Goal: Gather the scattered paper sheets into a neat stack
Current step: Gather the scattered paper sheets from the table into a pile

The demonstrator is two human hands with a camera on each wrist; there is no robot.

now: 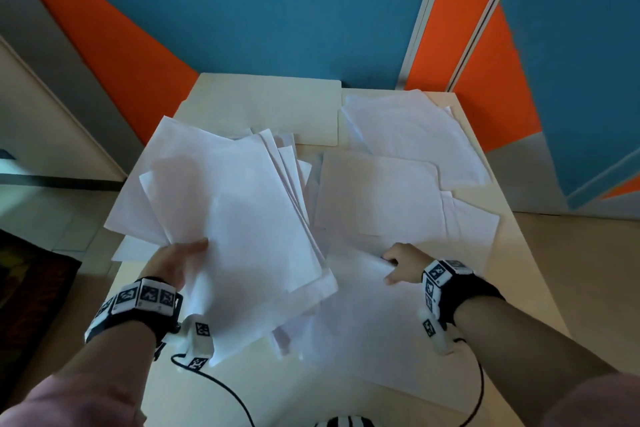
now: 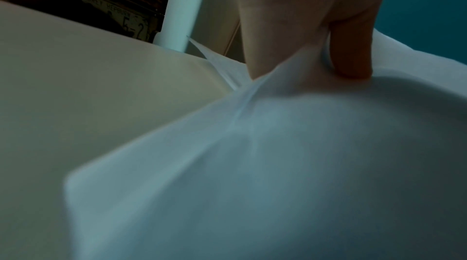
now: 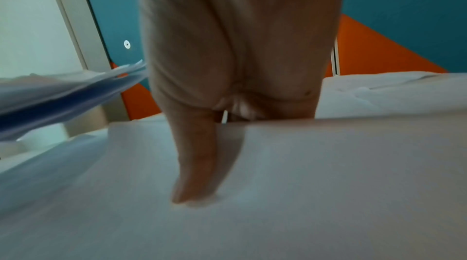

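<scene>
Fingers and thumb of our left hand point(image 1: 176, 262) pinch a loose bundle point(image 1: 228, 215) of sheets at its near left corner, thumb on top, and hold it tilted above the left half of the table point(image 1: 519, 291). Its edges are fanned, not squared. Our right hand point(image 1: 403, 265) is at the far edge of a near sheet point(image 1: 367, 333) lying flat: the right wrist view shows the thumb point(image 3: 199, 164) pressed on top and the fingers curled over that edge, seemingly under it, though we cannot tell whether it has lifted. More sheets point(image 1: 412, 139) lie overlapped across the middle and far right of the table, well apart from the bundle.

The step in hand, as we judge it, is picking up this sheet and adding it to the bundle. To do it well, we should get the fingers fully beneath the edge before lifting, so only one layer comes and nothing creases. Then we slide it onto the bundle with corners roughly matched, keeping the left pinch firm so the fan does not spill. Squaring can wait until the far sheets are in; tapping the edges on the table will do that.
</scene>
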